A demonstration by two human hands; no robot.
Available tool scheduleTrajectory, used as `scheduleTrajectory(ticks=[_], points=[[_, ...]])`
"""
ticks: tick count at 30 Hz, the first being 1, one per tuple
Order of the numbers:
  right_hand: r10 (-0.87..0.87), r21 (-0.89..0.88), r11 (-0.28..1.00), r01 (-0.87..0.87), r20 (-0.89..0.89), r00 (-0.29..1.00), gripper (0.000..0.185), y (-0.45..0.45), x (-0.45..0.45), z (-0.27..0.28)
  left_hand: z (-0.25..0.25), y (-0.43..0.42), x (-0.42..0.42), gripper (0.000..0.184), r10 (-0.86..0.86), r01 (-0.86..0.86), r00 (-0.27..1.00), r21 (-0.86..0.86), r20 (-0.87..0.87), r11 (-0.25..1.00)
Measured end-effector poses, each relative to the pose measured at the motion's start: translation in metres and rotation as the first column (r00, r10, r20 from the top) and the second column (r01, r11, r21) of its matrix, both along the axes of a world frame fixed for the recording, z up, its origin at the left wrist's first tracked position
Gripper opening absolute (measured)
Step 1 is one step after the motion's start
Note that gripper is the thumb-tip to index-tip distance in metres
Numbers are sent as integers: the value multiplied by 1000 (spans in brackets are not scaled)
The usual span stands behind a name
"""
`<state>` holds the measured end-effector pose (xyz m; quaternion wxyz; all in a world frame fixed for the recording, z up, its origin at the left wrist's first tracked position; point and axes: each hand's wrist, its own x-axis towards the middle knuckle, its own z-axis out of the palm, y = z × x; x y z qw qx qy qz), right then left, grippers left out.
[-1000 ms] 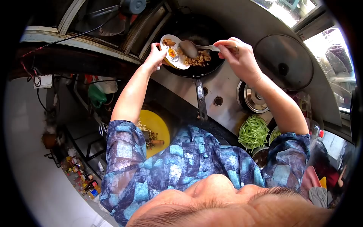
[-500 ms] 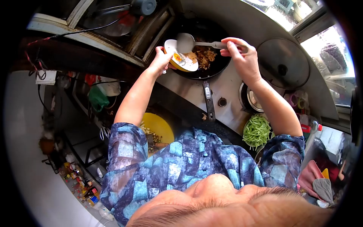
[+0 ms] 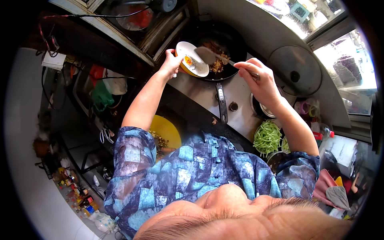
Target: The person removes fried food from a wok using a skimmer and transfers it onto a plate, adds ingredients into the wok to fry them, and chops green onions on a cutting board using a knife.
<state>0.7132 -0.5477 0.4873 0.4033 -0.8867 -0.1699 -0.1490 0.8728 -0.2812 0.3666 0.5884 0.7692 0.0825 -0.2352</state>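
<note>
Nearest, green shreds [image 3: 267,138] heap beside the stove [image 3: 241,119]. Beyond, the left hand [image 3: 172,65] grips a tilted bowl [image 3: 187,49] over the wok's [image 3: 236,40] near side. The right hand [image 3: 258,81] grips a ladle [image 3: 205,55], its head by the bowl, above brown food [image 3: 218,66] in the wok.

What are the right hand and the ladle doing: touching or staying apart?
Touching: the head view shows the right hand gripping the ladle by its handle.

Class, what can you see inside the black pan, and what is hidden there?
Inside the pan lie small browned food pieces. The tilted bowl and the ladle cover part of the inside; what lies beneath them cannot be seen.
</note>
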Motion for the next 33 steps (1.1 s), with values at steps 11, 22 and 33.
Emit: scheduleTrajectory(ticks=[11,22,33], points=[[98,-227,971,-77,85,992,20,24,-15,-80,-16,112,-118,45,410,-418,905,-432,-118,799],[268,-573,771,-277,-102,958,39,26,-53,-35,-154,150,-190,51,632,-731,673,-480,-385,485],[127,-501,860,-95,30,991,35,39,-46,-103,-231,138,-189,68,663,-807,565,-499,-491,317]])
